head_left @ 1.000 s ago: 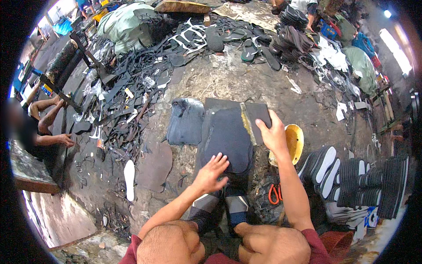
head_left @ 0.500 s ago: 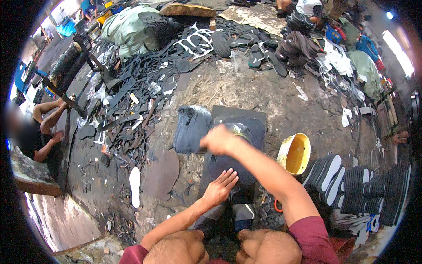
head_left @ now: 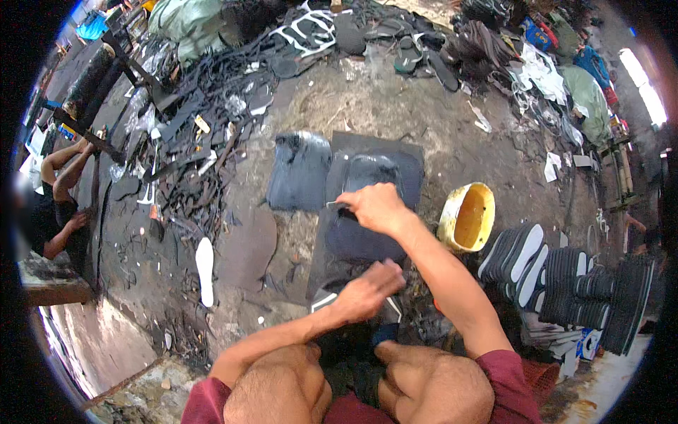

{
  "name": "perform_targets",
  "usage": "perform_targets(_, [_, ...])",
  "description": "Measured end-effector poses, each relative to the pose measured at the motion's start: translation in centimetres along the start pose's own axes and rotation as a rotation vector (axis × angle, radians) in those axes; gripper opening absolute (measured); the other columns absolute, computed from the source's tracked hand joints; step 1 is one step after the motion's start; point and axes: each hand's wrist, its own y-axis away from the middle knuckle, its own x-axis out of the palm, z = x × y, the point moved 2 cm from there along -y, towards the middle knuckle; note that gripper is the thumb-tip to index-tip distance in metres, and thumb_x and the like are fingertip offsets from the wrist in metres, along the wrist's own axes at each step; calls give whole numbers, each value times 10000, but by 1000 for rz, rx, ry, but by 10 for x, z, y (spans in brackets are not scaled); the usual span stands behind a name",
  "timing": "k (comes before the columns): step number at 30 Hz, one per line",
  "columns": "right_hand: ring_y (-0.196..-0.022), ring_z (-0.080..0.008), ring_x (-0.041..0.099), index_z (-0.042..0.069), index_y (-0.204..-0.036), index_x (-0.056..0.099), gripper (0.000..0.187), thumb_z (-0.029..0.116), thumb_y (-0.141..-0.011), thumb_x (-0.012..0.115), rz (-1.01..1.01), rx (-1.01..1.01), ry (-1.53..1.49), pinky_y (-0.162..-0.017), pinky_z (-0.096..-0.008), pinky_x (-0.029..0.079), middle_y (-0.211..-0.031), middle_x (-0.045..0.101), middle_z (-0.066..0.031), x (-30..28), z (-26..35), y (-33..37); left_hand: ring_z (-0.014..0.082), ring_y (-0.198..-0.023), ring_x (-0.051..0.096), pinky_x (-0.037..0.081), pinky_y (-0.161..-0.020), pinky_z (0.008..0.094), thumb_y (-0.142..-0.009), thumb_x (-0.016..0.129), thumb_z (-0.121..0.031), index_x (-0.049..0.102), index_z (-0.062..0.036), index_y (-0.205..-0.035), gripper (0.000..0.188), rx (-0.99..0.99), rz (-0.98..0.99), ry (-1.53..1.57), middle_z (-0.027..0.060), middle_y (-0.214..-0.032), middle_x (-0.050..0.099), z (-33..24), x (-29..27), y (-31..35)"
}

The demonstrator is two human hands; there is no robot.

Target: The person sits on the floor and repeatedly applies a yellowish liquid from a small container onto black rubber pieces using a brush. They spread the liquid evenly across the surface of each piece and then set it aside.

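My right hand (head_left: 378,206) is closed over a dark sheet (head_left: 367,244) on the ground. A thin, pale-edged piece (head_left: 332,203) pokes out past its fingertips; its kind I cannot make out. Just beyond the hand, a glossy wet patch (head_left: 378,169) shines on the sheet's far part. My left hand (head_left: 371,291) hovers near the sheet's near edge, its fingers smeared by motion. Left of the sheet lies a smaller dark piece (head_left: 300,173) with a shiny, streaked surface. A yellow tub (head_left: 445,225) stands to the right, with amber-brown stuff inside.
Stacks of dark soles (head_left: 565,283) stand at the right. A white insole (head_left: 205,272) and a brown sheet (head_left: 247,251) lie on the left. Dark strip scraps (head_left: 205,106) and sandals (head_left: 408,55) spread across the far ground. Another person's hand (head_left: 78,220) shows at far left.
My right hand has shifted right and nearer me, uncovering the wet patch. My left hand has lifted from the sheet and moved right. The view has tilted, raising the ground things in the picture.
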Motion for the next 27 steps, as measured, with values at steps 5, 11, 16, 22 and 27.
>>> perform_targets(5, [-828,-256,738,220,-1173,689,298,182,-896,584,-281,-165,153,-685,-401,588,-920,710,-51,42,65,66,403,-1314,565,500,-1084,467,-917,619,-206,528,-21,-1431,553,219,528,224,213,-1429,564,-28,39,22])
perform_targets(11, [-933,-262,740,194,-1262,687,373,199,-889,663,-134,-180,-117,-768,-390,592,-946,738,-98,51,77,112,378,-1116,649,547,-940,491,-899,647,-234,586,-6,-1330,492,280,714,294,186,-1220,650,-37,39,22])
perform_targets(16, [-991,-320,740,162,-1152,745,343,153,-813,797,-771,-45,-657,-823,-366,594,-1041,763,-117,-55,3,108,252,-943,724,615,-683,379,-793,643,-79,629,-23,-1300,510,20,22,-87,188,-1401,610,-4,12,-9])
perform_targets(22, [-1102,-272,715,273,-1118,790,495,4,-750,598,-382,-191,-301,-937,-379,575,-1195,751,-53,-19,-109,39,213,-597,721,578,-512,379,-853,617,-98,626,-13,-1331,485,-215,171,-422,195,-1520,529,25,15,-29])
perform_targets(27, [-1197,-237,666,282,-1009,813,400,63,-701,680,-236,9,-43,-1093,-454,466,-1147,769,-1,-30,-133,-19,222,-608,718,582,-523,379,-832,628,-88,631,-62,-1331,500,-218,212,-366,143,-1527,537,30,6,-29])
